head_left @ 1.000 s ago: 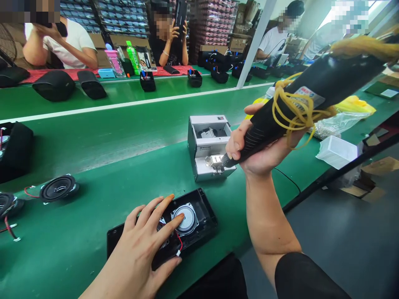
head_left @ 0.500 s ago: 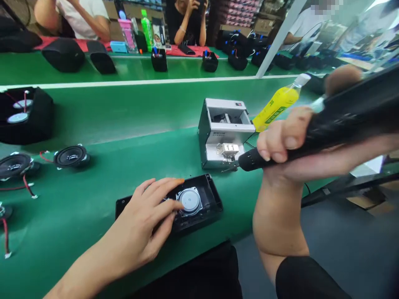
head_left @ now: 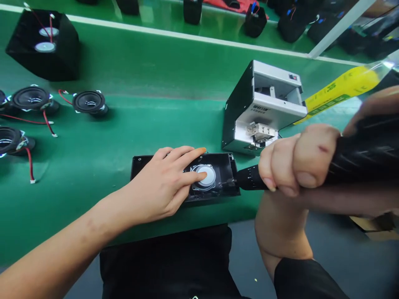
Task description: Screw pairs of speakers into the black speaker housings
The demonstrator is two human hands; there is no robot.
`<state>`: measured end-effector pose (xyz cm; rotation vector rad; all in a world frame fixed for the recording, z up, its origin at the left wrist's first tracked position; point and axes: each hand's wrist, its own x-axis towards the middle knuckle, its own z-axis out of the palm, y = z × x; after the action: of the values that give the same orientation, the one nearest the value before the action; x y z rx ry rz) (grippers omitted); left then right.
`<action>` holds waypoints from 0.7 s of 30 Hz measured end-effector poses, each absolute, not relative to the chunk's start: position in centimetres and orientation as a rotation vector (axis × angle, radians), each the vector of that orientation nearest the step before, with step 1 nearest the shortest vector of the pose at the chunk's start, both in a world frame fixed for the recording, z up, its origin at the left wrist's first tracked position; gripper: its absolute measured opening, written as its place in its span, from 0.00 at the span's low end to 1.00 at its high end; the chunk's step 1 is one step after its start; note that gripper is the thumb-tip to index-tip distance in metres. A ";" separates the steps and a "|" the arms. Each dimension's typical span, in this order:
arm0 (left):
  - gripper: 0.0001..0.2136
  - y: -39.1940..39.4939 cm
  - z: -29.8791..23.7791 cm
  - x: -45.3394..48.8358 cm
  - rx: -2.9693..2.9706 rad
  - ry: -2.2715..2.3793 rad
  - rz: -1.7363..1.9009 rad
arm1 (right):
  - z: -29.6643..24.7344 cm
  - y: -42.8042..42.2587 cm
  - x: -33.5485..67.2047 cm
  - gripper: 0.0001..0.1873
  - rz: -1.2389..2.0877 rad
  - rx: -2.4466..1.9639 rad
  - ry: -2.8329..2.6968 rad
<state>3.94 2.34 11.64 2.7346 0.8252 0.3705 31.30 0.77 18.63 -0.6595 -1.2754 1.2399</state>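
Note:
A black speaker housing (head_left: 224,168) lies open side up on the green bench. Inside it sits a round speaker driver (head_left: 209,177) with a pale back. My left hand (head_left: 165,180) is laid over the housing's left part, fingers stretched out, one fingertip touching the driver. Wrapped around a black electric screwdriver (head_left: 251,177), my right hand (head_left: 299,162) holds it nearly level. The screwdriver's tip reaches over the right end of the housing, close to the driver; whether it touches a screw is too blurred to tell.
A grey screw feeder (head_left: 274,108) stands behind the housing, with a yellow-labelled bottle (head_left: 343,89) beside it. Loose speaker drivers (head_left: 89,101) with red leads lie at left, near another black housing (head_left: 67,54). More black housings (head_left: 255,20) stand beyond the white strip.
My right hand has brought the screwdriver from the screw feeder to the right end of the housing. The view has tipped down. My left hand stays on the housing.

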 end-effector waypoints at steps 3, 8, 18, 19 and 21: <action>0.17 2.2 11.8 4.0 2.710 0.835 0.387 | 17.1 1.3 30.8 0.11 1.225 -0.543 -1.283; 0.25 2.2 11.7 3.9 2.728 0.803 0.407 | 16.3 1.2 30.2 0.18 1.243 -0.530 -1.231; 0.22 2.2 11.6 3.9 2.741 0.822 0.361 | 15.3 1.4 29.7 0.16 1.300 -0.438 -1.166; 0.22 2.2 11.6 3.9 2.741 0.821 0.360 | 15.2 1.5 29.7 0.15 1.296 -0.445 -1.164; 0.21 2.3 11.6 3.9 2.741 0.820 0.362 | 15.1 1.7 29.7 0.17 1.291 -0.451 -1.175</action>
<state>3.92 2.26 11.62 2.7411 0.8205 0.3619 29.66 1.66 15.10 -0.4512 -1.1745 1.2914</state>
